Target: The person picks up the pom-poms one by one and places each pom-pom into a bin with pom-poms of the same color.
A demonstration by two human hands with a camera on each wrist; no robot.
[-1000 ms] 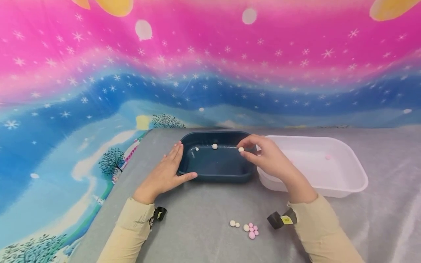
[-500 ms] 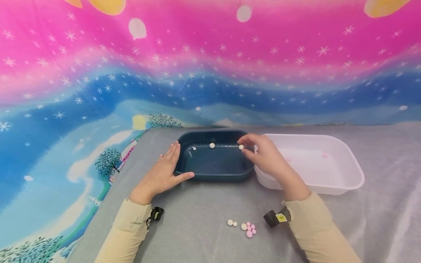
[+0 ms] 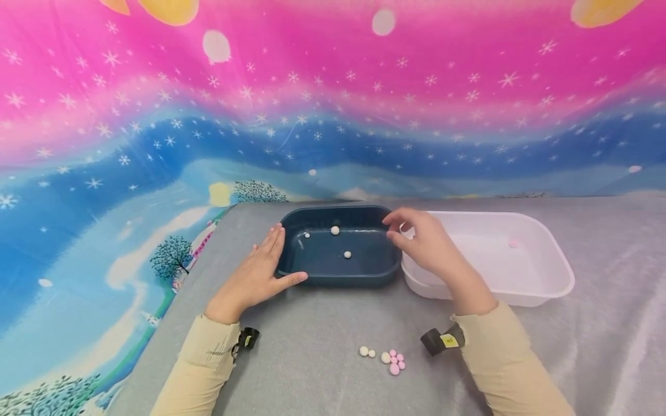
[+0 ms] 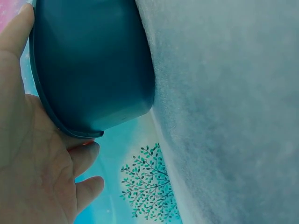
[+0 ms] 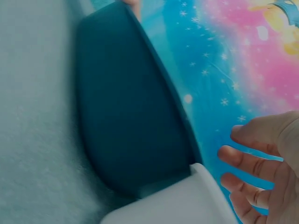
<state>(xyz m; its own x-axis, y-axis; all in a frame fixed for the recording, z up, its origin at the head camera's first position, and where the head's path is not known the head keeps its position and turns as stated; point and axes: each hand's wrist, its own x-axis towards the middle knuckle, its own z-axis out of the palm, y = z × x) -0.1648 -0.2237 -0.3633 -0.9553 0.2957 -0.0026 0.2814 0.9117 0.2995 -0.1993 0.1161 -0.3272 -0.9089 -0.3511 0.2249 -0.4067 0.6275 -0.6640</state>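
A dark blue basin (image 3: 338, 281) sits on the grey cloth, with several small white balls inside, one of them a ball (image 3: 347, 255) on its floor. My left hand (image 3: 255, 283) rests along the basin's left end, fingers straight at the rim and thumb stretched over the front corner. Above the basin's right end is my right hand (image 3: 424, 242), thumb and fingertips apart with nothing between them. The right wrist view shows its loosely bent fingers (image 5: 252, 165) beside the basin wall.
A white basin (image 3: 541, 277) with a pink ball (image 3: 514, 244) in it stands right beside the blue one. Nearer the front lie a pair of white balls (image 3: 363, 351) and a cluster of pink balls (image 3: 394, 369) with another white one. A printed cloth (image 3: 333, 115) hangs behind.
My right hand has let go of the white ball it pinched, and the ball now lies on the basin's floor. The right hand's fingers have parted and shifted slightly right; the left hand stays.
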